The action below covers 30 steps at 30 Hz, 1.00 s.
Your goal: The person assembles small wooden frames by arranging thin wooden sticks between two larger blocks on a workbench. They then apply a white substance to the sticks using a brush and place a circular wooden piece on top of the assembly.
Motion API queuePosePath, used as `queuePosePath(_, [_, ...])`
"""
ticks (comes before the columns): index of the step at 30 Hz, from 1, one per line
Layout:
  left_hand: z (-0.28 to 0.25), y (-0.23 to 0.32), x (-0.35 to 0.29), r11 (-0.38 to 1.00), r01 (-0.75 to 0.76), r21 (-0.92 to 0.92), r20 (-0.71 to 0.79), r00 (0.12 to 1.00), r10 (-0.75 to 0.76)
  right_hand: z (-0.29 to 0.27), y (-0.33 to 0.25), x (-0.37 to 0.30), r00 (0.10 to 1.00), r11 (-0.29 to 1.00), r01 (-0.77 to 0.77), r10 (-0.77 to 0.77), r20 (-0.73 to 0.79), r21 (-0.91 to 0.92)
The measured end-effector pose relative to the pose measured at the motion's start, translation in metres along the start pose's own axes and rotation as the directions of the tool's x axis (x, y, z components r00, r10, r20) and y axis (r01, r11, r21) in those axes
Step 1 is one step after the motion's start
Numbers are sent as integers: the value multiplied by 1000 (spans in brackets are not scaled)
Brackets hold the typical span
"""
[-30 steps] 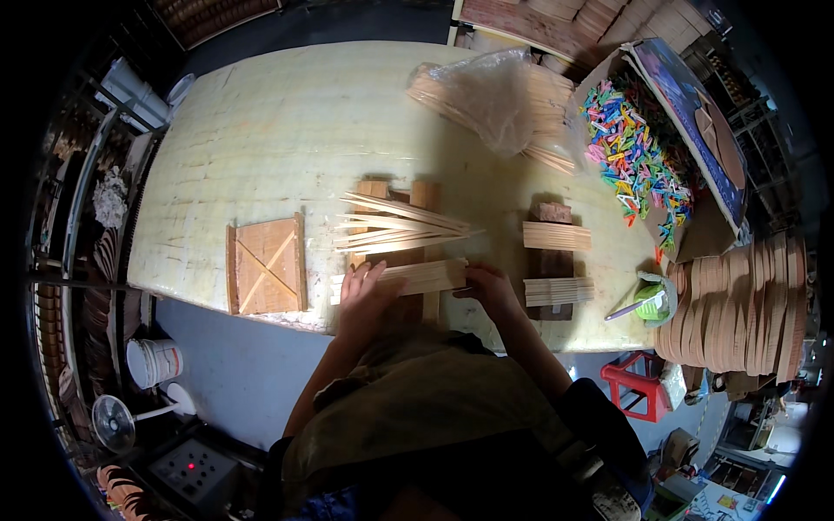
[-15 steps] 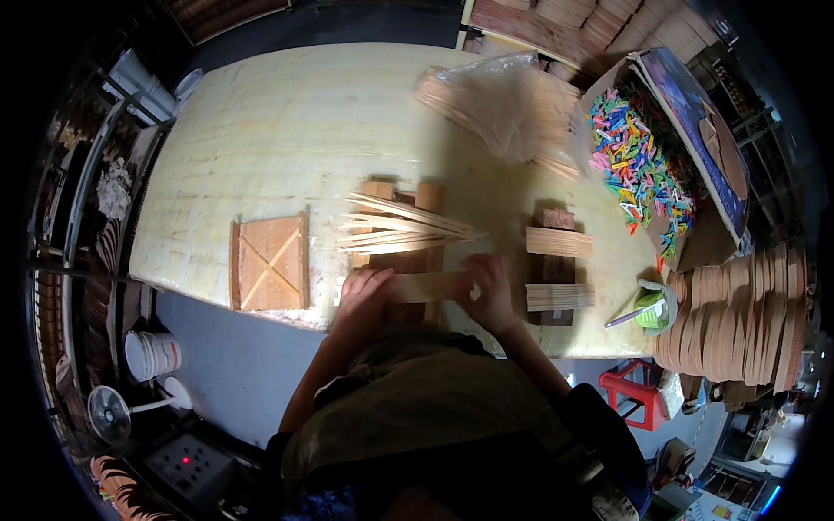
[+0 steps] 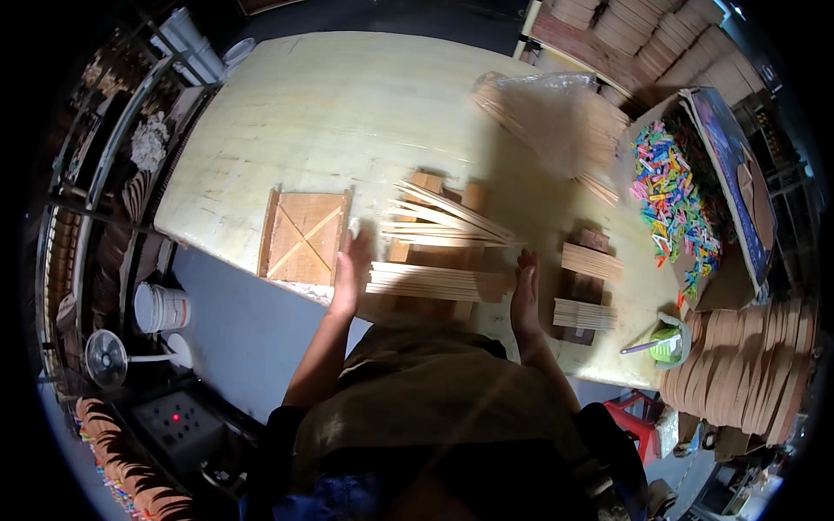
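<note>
A row of thin wooden strips (image 3: pixel 430 282) lies side by side across a wooden jig (image 3: pixel 474 198) in front of me. At its left end my left hand (image 3: pixel 349 273) stands open, fingers stretched, palm toward the strips. My right hand (image 3: pixel 526 295) faces it past the right end, open with straight fingers and holding nothing. Whether either palm touches the strip ends I cannot tell. Beyond the row, several loose wooden strips (image 3: pixel 447 217) fan out over the same jig, their right ends drawn close together.
Left of my hands sits a square wooden board (image 3: pixel 304 236) with crossed strips. Two strip bundles (image 3: pixel 591 262) rest on a block at right. Farther back are a plastic bag of strips (image 3: pixel 556 122) and a box of coloured clips (image 3: pixel 665 195). A green cup (image 3: pixel 669 346) stands near the right edge.
My hands have moved apart from the strips held between them and now stand open at either end. The strips lie spread on the jig. The whole view has shifted and turned slightly.
</note>
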<state>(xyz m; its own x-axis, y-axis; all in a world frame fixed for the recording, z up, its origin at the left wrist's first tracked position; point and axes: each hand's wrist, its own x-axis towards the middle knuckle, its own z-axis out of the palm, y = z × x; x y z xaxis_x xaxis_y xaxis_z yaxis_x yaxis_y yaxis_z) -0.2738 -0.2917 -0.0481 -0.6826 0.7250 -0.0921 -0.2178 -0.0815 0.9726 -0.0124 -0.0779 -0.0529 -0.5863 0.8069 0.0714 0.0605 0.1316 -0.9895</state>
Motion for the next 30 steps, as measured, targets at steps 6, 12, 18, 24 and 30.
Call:
queuePosePath(6, [6, -13, 6, 997, 72, 31, 218, 973, -77, 12, 12, 4, 957, 958, -263, 244, 156, 116])
queuePosePath(12, [23, 36, 12, 581, -330, 744, -27, 854, 519, 2, -1, 21, 930, 880, -346, 369, -8, 326])
queuePosePath(18, [80, 48, 35, 106, -708, 699, 591, 654, 473, -14, 5, 50, 830, 622, -483, 550, 94, 617])
queuePosePath(24, [94, 40, 56, 181, -703, 688, 560, 672, 484, -9, 19, 55, 864, 620, -386, 502, 33, 683])
queuePosePath(30, [93, 41, 48, 175, -743, 646, 587, 630, 509, -5, 25, 42, 845, 509, -409, 525, 103, 758])
